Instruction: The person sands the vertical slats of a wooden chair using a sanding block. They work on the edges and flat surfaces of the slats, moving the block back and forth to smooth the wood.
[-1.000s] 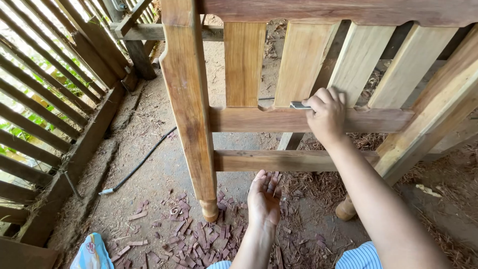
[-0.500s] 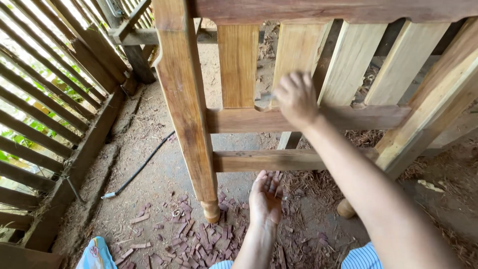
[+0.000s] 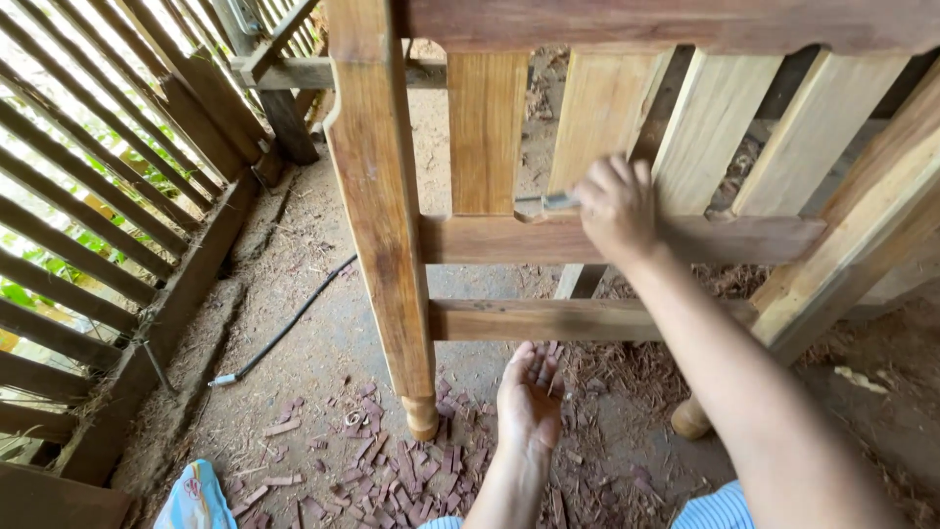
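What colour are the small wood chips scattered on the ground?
Reddish-brown wood chips, clearest in the head view.

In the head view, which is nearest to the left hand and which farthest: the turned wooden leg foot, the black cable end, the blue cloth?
From the left hand, resting open on the ground:
1. Turned wooden leg foot, just to its left.
2. Blue cloth, lower left corner.
3. Black cable end, far left on the ground; only slightly farther than the cloth, so those two are close.
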